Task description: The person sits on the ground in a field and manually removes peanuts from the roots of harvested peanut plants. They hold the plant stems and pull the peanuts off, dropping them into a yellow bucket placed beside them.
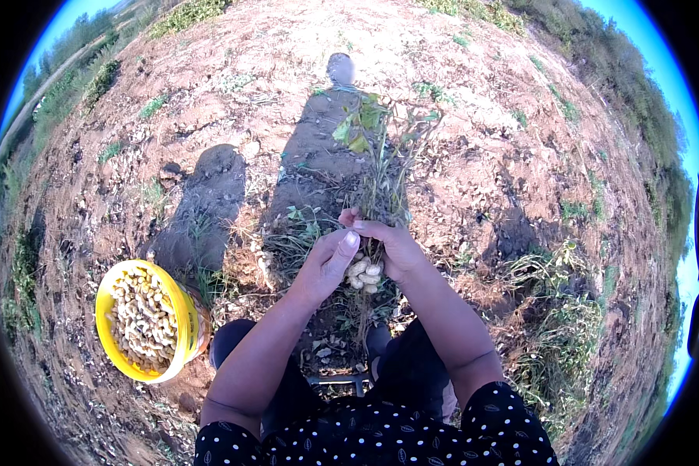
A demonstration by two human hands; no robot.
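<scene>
My right hand (397, 247) grips the stems of an uprooted peanut plant (381, 175), its leafy end pointing away from me. A cluster of pale peanuts in the shell (366, 274) hangs from the plant just below my hands. My left hand (331, 259) is at the left side of the same cluster, thumb raised; its fingers are partly hidden, so whether they hold a pod is unclear. To my left stands a yellow plastic bucket (182, 326) that holds many unshelled peanuts (143, 320).
Pulled peanut plants (294, 239) lie on the soil just beyond my left hand. A larger heap of plants (553, 343) is at the right. Dry reddish soil with scattered leaves surrounds me. Shadows fall ahead, and bushes (617, 70) line the field's far right edge.
</scene>
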